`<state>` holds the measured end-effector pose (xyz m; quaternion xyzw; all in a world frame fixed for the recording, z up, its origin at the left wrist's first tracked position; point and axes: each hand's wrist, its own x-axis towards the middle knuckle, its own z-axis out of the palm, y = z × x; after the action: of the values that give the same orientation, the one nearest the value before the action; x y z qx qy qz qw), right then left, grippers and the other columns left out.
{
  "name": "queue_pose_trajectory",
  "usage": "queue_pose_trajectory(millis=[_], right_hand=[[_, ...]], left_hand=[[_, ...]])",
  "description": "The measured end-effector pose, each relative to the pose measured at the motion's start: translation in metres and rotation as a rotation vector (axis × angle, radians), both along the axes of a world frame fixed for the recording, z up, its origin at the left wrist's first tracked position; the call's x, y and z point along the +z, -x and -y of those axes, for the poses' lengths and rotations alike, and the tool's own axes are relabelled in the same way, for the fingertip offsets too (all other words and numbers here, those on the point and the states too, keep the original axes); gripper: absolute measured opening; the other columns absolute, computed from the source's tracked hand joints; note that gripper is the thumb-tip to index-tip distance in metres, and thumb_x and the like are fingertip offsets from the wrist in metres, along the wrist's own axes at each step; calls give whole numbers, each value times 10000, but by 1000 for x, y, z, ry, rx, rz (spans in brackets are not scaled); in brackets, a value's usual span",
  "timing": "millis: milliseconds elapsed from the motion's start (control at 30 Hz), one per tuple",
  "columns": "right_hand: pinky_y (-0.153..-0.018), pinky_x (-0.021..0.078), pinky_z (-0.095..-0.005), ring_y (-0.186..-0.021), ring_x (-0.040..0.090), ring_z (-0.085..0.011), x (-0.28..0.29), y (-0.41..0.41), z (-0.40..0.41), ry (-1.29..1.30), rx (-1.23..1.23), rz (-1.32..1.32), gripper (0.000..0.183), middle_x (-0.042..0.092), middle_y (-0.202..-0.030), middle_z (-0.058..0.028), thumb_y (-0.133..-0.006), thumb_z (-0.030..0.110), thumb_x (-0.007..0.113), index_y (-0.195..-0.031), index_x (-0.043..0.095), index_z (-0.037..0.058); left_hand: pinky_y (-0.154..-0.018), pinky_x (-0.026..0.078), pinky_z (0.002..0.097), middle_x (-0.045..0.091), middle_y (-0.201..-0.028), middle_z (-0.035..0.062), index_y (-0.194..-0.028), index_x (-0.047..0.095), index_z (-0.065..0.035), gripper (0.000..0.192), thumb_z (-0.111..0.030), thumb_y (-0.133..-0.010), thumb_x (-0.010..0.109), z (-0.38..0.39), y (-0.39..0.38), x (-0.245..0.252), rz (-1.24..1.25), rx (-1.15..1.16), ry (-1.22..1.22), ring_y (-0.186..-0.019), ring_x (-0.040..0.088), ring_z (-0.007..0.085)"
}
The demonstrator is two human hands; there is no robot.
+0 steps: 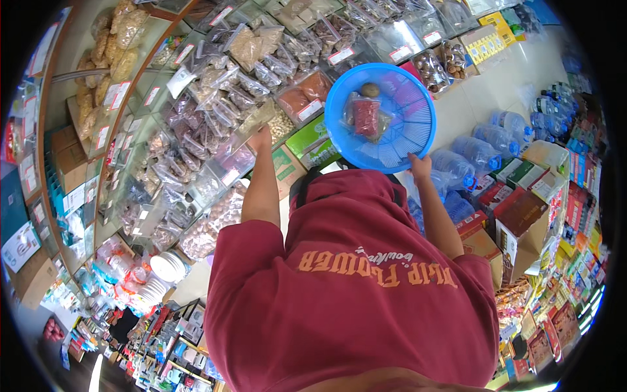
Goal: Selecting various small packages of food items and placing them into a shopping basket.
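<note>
My right hand [420, 166] grips the near rim of a round blue plastic basket [381, 164]. In the basket lie a clear packet of red contents [366, 117], other clear packaging around it and a round brown item [370, 89]. My left hand [261, 139] is at a flat, see-through plastic packet [255, 119] above the display bins; its fingers are partly hidden and the contents are unclear. Beside that packet is a bin of pale nuts or seeds [280, 126]. Many small bagged dry goods [210, 105] fill the bins around my left hand.
Glass shelves with bagged goods [105, 59] stand at the left. Large water bottles [453, 166] and cardboard boxes [521, 215] are on the right. A green box [308, 142] sits below the bins, near my body. White plates or bowls [166, 267] are stacked at lower left.
</note>
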<state>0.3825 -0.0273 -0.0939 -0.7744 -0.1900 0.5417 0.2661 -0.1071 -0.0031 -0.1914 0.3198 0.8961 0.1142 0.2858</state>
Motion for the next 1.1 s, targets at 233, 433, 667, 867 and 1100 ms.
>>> queue_pose_trajectory(millis=[233, 433, 667, 867, 1100], right_hand=[[-432, 478, -281, -541, 584, -171, 1, -6, -5, -31, -69, -87, 189, 602, -729, -90, -756, 107, 594, -901, 532, 4], [-458, 484, -282, -571, 589, -163, 7, -20, -3, -9, 44, 27, 206, 607, -767, -87, -769, 94, 581, -947, 535, 2], [-433, 456, -268, -535, 570, -147, 3, -31, 21, -47, -26, 57, 169, 602, -718, -73, -749, 82, 594, -888, 566, -10], [-435, 452, -271, -535, 568, -156, -10, -31, 20, -81, -72, -60, 194, 600, -727, -83, -731, 55, 571, -910, 548, -16], [-473, 492, -281, -608, 599, -183, -30, -32, 13, -49, -51, -87, 223, 602, -774, -86, -744, 74, 553, -955, 526, 8]], left_hand=[[-718, 468, 344, 457, -1136, 46, -1313, 272, -317, 575, -213, -834, 573, 16, -1, -11, 801, 427, -105, -831, 516, 181], [-630, 422, 323, 492, -1019, 35, -1345, 243, -310, 610, -157, -827, 526, -5, -43, -21, 1095, 701, -523, -728, 498, 169], [-568, 413, 301, 474, -1038, 48, -1241, 361, -140, 448, -263, -838, 514, -32, -41, -34, 1019, 1008, -497, -678, 498, 173], [-370, 316, 202, 452, -558, 3, -776, 505, -82, 189, -245, -794, 600, -2, -30, -15, 756, 897, -432, -451, 414, 77], [-468, 384, 229, 487, -668, 6, -743, 476, -92, 108, -63, -782, 572, 73, -64, 93, 1191, 282, 49, -526, 439, 95]])
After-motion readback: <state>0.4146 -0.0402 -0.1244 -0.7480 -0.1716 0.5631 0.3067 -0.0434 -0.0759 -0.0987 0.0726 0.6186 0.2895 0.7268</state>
